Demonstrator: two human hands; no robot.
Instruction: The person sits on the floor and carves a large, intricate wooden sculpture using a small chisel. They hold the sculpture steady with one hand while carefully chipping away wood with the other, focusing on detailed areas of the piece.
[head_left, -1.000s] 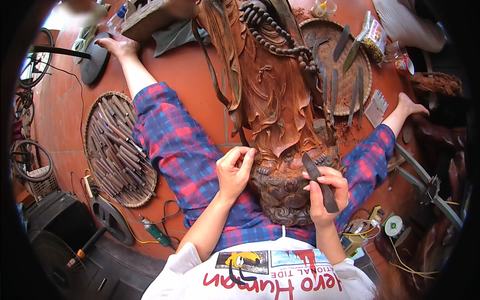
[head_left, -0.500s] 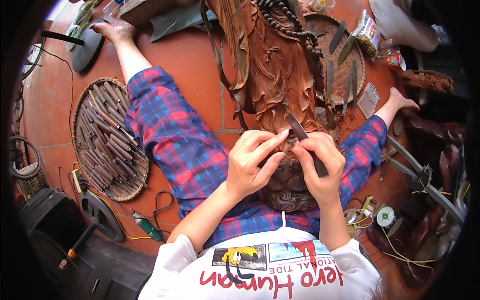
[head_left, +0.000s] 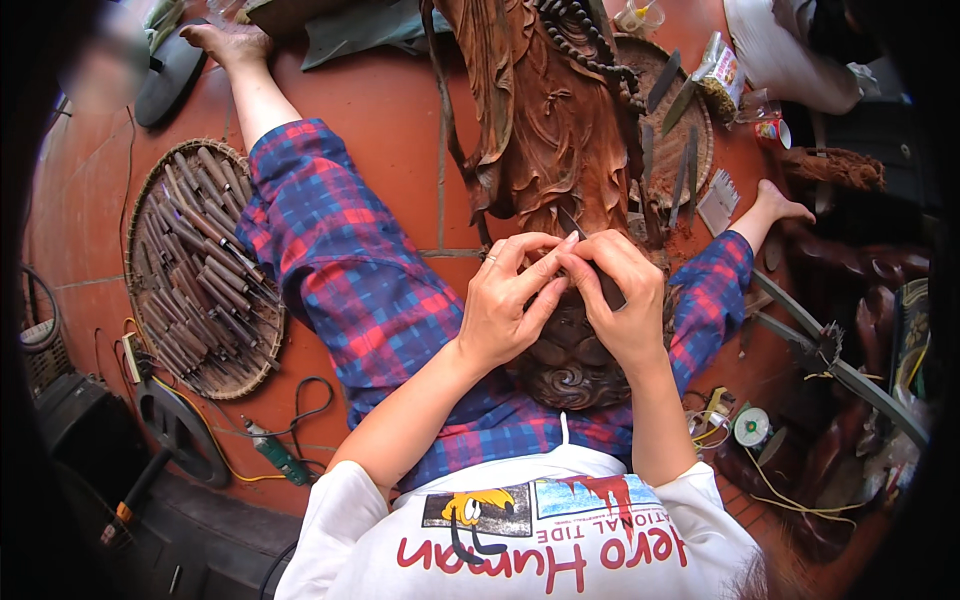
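Note:
A carved reddish-brown wooden statue [head_left: 560, 150] of a robed figure lies lengthwise between my legs, its dark carved head with curled hair [head_left: 572, 385] close to my lap. Just above that head, my right hand [head_left: 620, 285] is closed round a flat dark blade-like file [head_left: 610, 292], its narrow tip pointing away over the carved folds. From the other side my left hand [head_left: 510, 300] reaches in with bent fingers, its fingertips at the front part of the file beside the right fingertips. The hands hide the spot where the file meets the wood.
At left, a round woven tray [head_left: 205, 270] holds many wooden-handled chisels. A green rotary tool [head_left: 278, 455] with its cord lies on the red tile floor. Flat files and blades rest on another woven tray [head_left: 690, 110] at upper right, near a brush [head_left: 718, 202] and a paper cup [head_left: 772, 132].
Both hands have shifted slightly away from me along the statue, and the file has moved with them. The whole view has moved a little. A blurred pale shape now appears at upper left.

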